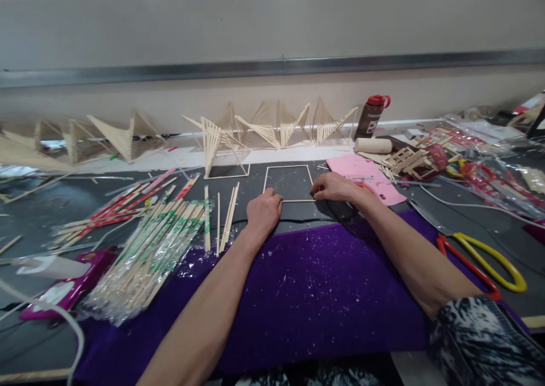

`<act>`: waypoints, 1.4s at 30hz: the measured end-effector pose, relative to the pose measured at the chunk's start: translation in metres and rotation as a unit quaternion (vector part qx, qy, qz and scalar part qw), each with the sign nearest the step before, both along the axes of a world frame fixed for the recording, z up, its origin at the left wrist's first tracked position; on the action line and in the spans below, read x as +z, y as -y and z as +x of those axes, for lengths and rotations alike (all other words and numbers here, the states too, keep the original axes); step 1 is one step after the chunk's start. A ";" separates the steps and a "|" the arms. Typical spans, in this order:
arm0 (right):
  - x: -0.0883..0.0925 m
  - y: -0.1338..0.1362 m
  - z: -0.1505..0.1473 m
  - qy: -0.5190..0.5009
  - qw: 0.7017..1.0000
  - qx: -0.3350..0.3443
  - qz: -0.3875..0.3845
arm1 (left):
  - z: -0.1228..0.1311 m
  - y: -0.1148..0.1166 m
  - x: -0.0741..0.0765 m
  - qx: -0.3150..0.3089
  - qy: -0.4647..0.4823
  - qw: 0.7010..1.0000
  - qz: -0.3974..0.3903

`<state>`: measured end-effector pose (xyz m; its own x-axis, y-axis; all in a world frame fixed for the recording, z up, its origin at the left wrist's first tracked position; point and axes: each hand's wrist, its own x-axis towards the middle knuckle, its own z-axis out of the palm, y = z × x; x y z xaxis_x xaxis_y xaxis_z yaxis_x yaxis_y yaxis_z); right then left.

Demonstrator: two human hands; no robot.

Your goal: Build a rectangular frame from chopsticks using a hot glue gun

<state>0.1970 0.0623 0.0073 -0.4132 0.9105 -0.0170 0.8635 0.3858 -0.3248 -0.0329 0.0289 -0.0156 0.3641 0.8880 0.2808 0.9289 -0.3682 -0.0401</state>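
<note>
A square frame of thin wooden sticks [298,201] lies flat on the dark grey tabletop. My left hand [264,211] is closed at its near left corner, fingers curled over the stick ends. At the near right corner my right hand [334,187] pinches the frame between thumb and fingers; the exact contact is partly hidden. Left of my left hand lie several loose chopsticks [230,215] and a pile of chopsticks in clear and green wrappers [159,244].
Twisted stick models [259,128] line the wall beside a red-capped bottle [371,116]. Scissors with red and yellow handles [489,258] and pink paper [361,173] lie right. Magenta glue gun [70,284] and trailing cords lie left. Purple cloth [327,295] covers the near edge.
</note>
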 end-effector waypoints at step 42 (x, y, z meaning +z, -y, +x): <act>0.005 0.005 -0.013 0.103 0.994 0.015 0.031 | -0.041 -0.017 0.004 0.083 0.190 0.975 -0.077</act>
<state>0.1841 0.0569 0.0119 -0.4342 0.8995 -0.0484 0.8968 0.4266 -0.1170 -0.0744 0.0461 -0.0114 0.1083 0.9683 0.2252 0.9134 -0.1864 0.3620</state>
